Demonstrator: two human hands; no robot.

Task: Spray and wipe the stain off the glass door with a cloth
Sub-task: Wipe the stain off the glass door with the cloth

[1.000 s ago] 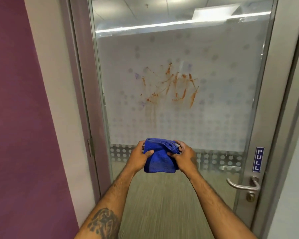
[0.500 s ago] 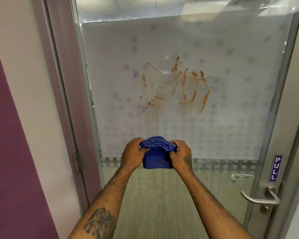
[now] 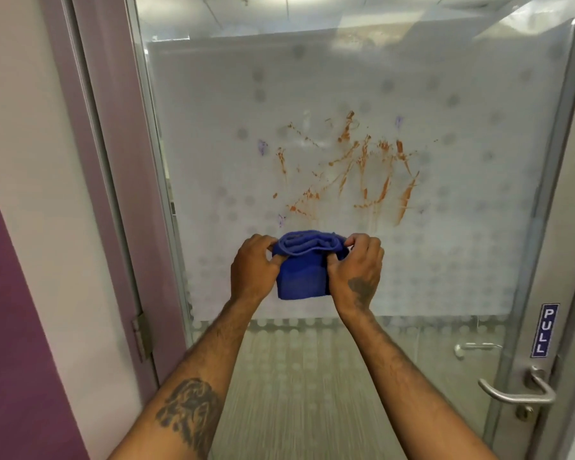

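Folded blue microfibre cloth (image 3: 302, 272) sits mid-frame, pinched from both sides: left hand (image 3: 253, 268) and right hand (image 3: 356, 270) both curl fingers round its edges. Orange-brown smeared stain (image 3: 356, 174) is just above, on the frosted dotted glass door (image 3: 445, 227).

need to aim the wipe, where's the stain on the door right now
In the head view the orange stain sits mid-pane on the glass door, just above the blue cloth.

Both arms extended; left grip (image 3: 253, 268), right grip (image 3: 356, 270) pinching cloth (image 3: 301, 278) edges.
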